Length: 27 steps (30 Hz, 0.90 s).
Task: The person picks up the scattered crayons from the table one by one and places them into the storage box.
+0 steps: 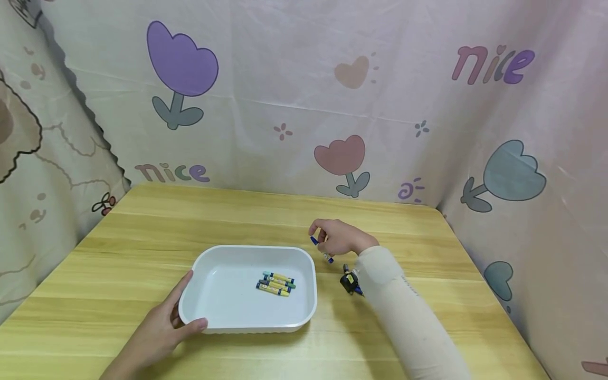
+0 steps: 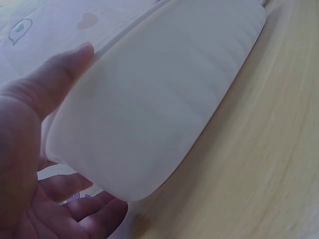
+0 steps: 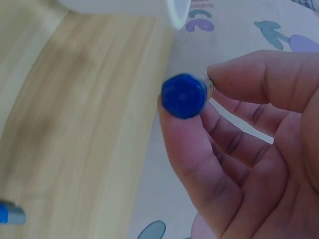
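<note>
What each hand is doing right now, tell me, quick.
Left hand: gripping the white tray at its left end.
Right hand: pinching a blue-ended crayon between thumb and finger.

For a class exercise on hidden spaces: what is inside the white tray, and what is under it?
A group of yellow-wrapped crayons lies inside the white tray, right of its middle. The tray covers that patch of wood-grain tabletop, so anything underneath cannot be seen.
</note>
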Tool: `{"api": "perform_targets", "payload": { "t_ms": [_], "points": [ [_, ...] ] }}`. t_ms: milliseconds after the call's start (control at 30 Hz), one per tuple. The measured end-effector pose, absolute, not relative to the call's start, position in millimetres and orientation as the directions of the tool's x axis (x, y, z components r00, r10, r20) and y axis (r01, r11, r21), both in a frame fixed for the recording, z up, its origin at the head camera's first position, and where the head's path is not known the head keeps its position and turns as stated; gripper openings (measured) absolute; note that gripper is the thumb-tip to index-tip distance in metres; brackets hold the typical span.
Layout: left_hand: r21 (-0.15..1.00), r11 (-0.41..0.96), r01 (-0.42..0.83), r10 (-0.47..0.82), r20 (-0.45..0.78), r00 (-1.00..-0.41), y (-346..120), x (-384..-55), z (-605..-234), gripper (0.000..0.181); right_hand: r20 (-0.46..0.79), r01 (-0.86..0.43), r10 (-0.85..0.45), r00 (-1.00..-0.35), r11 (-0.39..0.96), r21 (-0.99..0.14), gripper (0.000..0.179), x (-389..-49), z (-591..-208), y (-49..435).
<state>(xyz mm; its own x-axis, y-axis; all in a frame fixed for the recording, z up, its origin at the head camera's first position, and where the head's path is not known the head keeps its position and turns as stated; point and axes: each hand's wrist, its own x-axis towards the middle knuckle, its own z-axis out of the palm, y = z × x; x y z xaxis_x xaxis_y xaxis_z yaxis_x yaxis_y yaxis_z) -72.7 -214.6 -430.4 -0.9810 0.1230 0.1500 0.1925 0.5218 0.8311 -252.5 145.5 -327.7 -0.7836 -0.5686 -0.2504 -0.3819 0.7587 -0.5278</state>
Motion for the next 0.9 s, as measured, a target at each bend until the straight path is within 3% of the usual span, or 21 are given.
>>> {"api": "perform_targets", "payload": {
  "t_ms": [900],
  "points": [
    [0.833,0.531,0.157,0.119,0.110,-0.987,-216.1,-75.0,-430.1,0.101,-0.312,-0.448,-0.620,-0.720,0.759,-0.473,0.033,-242.8,-323.2,80.0]
  ]
}}
